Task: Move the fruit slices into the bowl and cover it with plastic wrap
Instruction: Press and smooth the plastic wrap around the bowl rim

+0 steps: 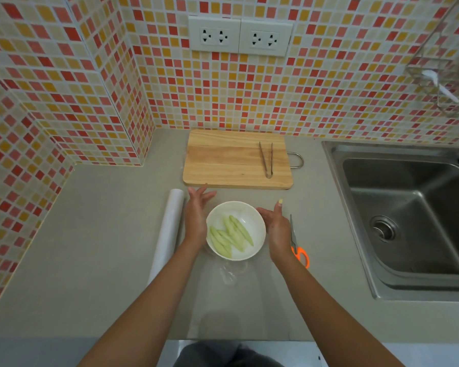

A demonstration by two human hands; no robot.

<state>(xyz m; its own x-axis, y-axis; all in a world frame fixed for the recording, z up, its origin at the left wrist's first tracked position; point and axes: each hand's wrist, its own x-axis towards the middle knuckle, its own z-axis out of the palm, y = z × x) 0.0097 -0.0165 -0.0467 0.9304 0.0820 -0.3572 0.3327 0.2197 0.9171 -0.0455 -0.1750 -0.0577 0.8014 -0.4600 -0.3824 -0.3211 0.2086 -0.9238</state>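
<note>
Both hands, left (196, 215) right (274, 226), open, flanking bowl (255, 221).

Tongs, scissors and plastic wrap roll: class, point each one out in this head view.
tongs (267, 160), head view, on one metal arm, lying on the cutting board.
scissors (301, 256), head view, on the orange handle.
plastic wrap roll (167, 234), head view, mid-length of the roll.

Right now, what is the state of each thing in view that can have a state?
bowl: upright, holds the slices
fruit slices: all inside the bowl
plastic wrap: clear sheet over the bowl, crumpled at near edge
wrap roll: lying flat
tongs: on cutting board
scissors: closed, flat
left hand: open
right hand: open
</note>
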